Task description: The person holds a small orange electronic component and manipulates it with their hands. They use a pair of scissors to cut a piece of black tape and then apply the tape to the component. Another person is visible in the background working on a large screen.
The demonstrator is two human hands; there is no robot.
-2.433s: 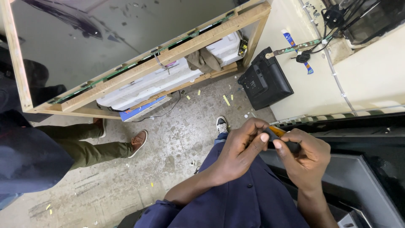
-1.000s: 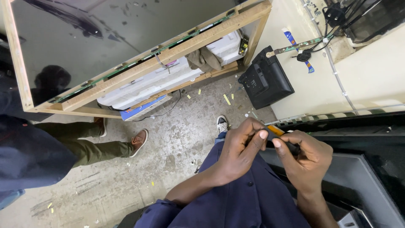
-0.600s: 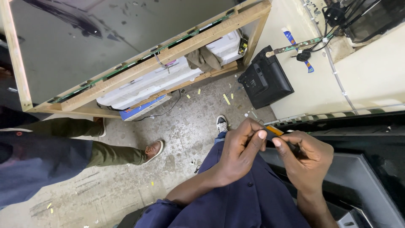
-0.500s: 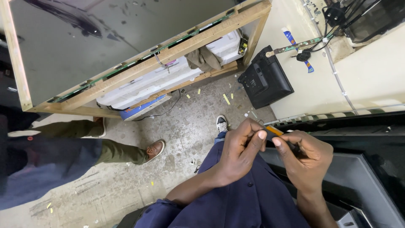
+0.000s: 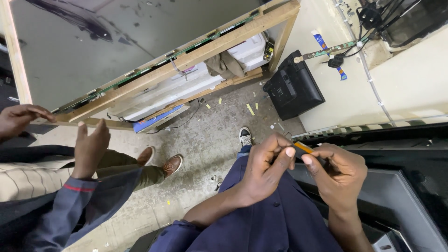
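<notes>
Since the earlier frames, a second person at the left edge has raised two hands into view, one open hand [image 5: 91,147] held upright with fingers spread above a blue sleeve with a red cuff stripe, another hand [image 5: 21,120] curled near the corner of the wooden frame [image 5: 196,56]; that person's brown shoes [image 5: 163,162] have shifted a little on the floor, while the wearer's own hands have hardly moved. Both meet in front of the chest over a dark blue shirt [image 5: 275,219]. Their left hand [image 5: 263,172] is curled, thumb and forefinger pinched closed on a small orange-tipped tool [image 5: 303,147], a thin stick-like piece whose orange end shows between the two hands. Their right hand [image 5: 338,175] is also mostly closed, its fingers wrapped round the dark end of the same tool, thumb tip pressed just beside the left thumb. What the dark end is cannot be made out. Below the hands lies a grey concrete floor [image 5: 205,149] scattered with yellow scraps, with the wearer's black-and-white shoe [image 5: 245,136] on it. A large dark panel sits in the wooden frame leaning at the top, and a black boxy device [image 5: 294,88] rests against the cream wall [image 5: 410,79].
</notes>
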